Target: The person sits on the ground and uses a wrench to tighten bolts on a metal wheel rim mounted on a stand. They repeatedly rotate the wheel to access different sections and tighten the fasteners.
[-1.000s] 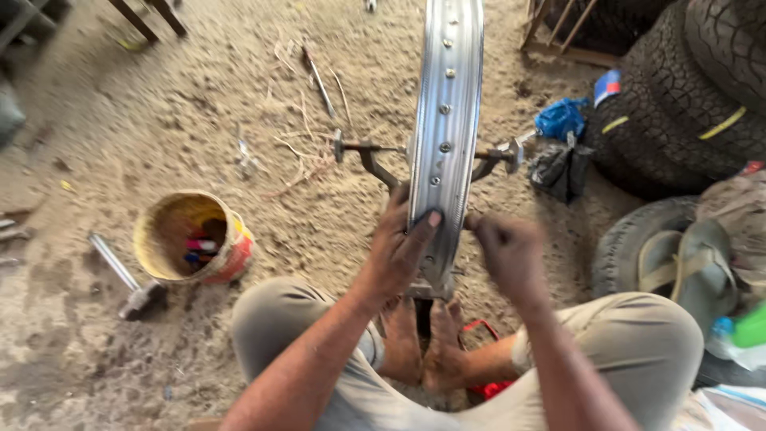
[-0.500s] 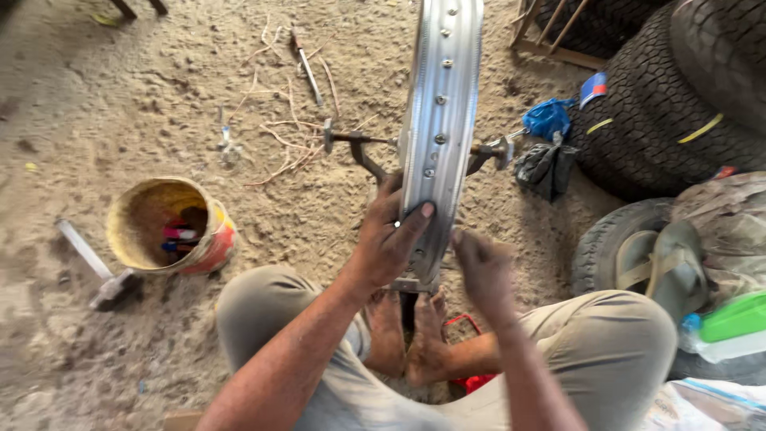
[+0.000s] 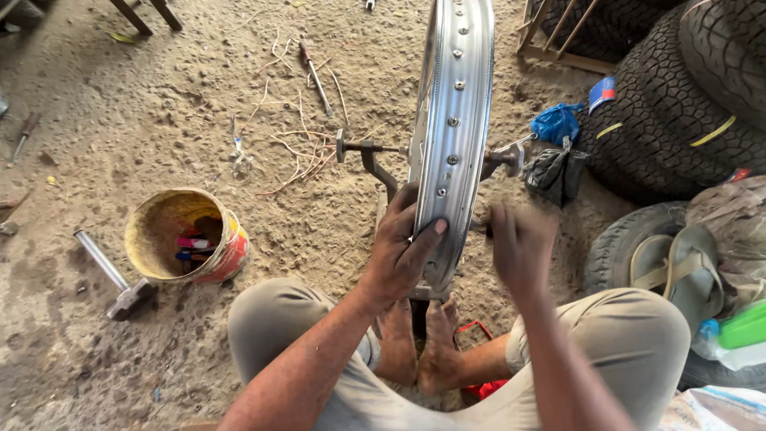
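Observation:
A shiny metal wheel rim with spoke nipples stands upright, edge-on to me, mounted on a truing stand whose axle sticks out on both sides. My left hand grips the lower part of the rim, thumb across its outer face. My right hand is closed just to the right of the rim, fingers curled on something small that I cannot make out. My bare feet rest against the base of the stand, between my bent knees.
A yellow bucket with small tools lies at the left, a hammer beside it. Loose spokes and a screwdriver litter the sandy floor. Stacked tyres, a blue bag and sandals crowd the right.
My left hand has stayed on the rim with the thumb shifting slightly. My right hand has risen a little beside the rim. The view has shifted.

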